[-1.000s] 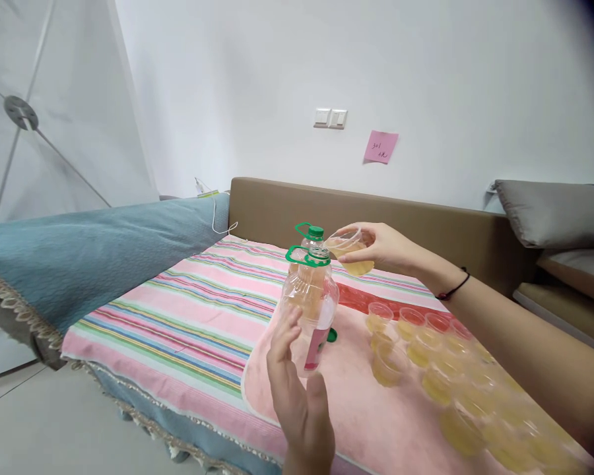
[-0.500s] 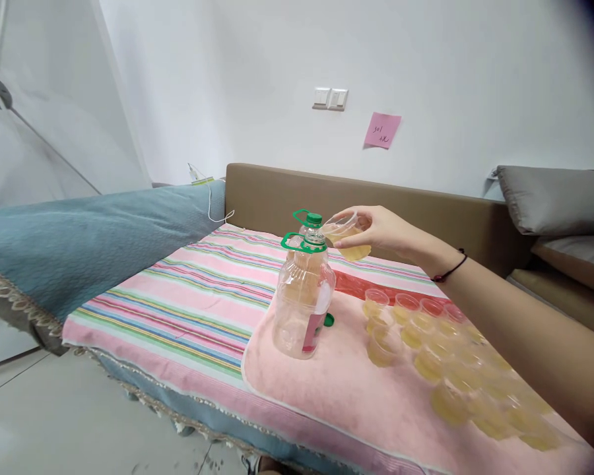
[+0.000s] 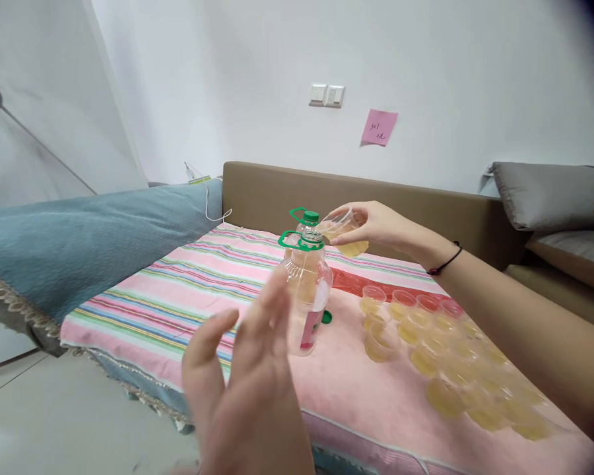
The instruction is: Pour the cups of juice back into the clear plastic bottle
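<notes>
My right hand (image 3: 369,223) grips a clear plastic cup (image 3: 351,247) of pale yellow liquid. That cup is tilted left, its rim close to the mouth of a large clear plastic bottle (image 3: 321,274) with a green handle ring. The bottle stands upright with its cap off, and I see no liquid pouring into it. Behind it is a second bottle (image 3: 311,218), capped in green. My left hand (image 3: 252,376), a little blurred, is raised in front of the open bottle. Its fingers are apart and hold nothing, and it hides part of the bottle's lower left.
Several cups of yellow liquid (image 3: 445,349) stand in rows on a pink mat (image 3: 346,389) at right. A loose green cap (image 3: 327,317) lies beside the bottle. A striped sheet (image 3: 178,284) covers the bed. Grey pillows (image 3: 549,194) are stacked at right.
My left hand has come up into view from below, towards the open bottle. The right hand keeps the tilted cup at the bottle's mouth, almost unmoved. The view has shifted slightly.
</notes>
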Demonstrator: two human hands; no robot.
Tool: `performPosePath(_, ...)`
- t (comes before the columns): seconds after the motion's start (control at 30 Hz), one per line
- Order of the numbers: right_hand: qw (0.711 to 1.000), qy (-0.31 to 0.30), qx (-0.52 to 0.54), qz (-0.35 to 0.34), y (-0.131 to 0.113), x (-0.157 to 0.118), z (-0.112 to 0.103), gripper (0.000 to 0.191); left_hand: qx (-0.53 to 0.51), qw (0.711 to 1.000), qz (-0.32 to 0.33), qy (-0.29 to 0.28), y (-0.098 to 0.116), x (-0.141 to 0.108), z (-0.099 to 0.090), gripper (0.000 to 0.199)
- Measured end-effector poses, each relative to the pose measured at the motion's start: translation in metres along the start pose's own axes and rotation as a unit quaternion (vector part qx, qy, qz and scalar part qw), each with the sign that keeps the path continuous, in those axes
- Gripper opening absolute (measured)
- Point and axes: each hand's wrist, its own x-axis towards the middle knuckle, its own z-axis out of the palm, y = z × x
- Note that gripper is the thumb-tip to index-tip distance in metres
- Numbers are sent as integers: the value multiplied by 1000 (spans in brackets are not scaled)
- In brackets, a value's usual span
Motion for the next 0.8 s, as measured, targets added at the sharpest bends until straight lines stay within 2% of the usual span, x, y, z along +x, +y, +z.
performPosePath(0.07, 1000, 4, -4, 4, -2, 0, 0, 58, -13, 1000, 0, 10, -20, 10, 4, 37)
performPosePath(0.1, 1000, 6, -6, 6, -4, -1, 1, 59, 9, 1000, 7, 15, -34, 12, 6, 43)
performPosePath(0.27, 1000, -5, -6, 0, -6, 1, 1, 56, 213, 971, -98, -50, -102, -1, 7, 102)
performPosePath(0.33, 1000, -7, -11, 1, -5, 2, 1, 56, 247, 959, -119, -66, -120, -9, 4, 112)
performPosePath(0.53, 999, -24, -21, 5, -5, 5, -2, 58, 303, 941, -110, -106, -140, -17, -2, 125)
performPosePath(0.8, 995, -40, -87, -8, -4, 13, -9, 60, 370, 923, -47, -99, -152, -18, -5, 107)
